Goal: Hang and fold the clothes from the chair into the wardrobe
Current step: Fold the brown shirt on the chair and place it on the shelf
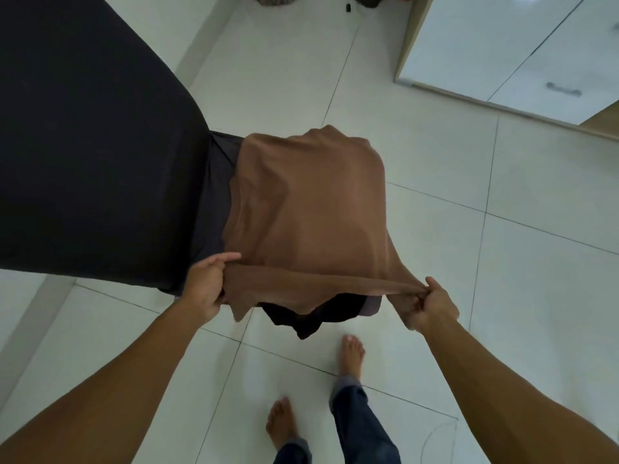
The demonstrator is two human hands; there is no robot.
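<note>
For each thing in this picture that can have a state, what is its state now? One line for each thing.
brown garment: draped over the chair, near edge pulled taut between both hands.
left hand: grips the garment's near left edge.
right hand: pinches the garment's near right edge.
dark clothes: lying under the brown garment, hanging off the seat.
chair: upright, black back on the left.
white cabinet: doors closed.

Soft, even indoor light, wide-angle warp

Lit diffusely and moderately bright, with a cool greenish cast. Pale sheen on the glossy floor tiles, faint soft shadows only. Strongly bent toward the edges: tile seams curving, forearms ballooning at the lower corners. Slightly soft all over, softest at the wardrobe door; dark cloth nearly without detail
</note>
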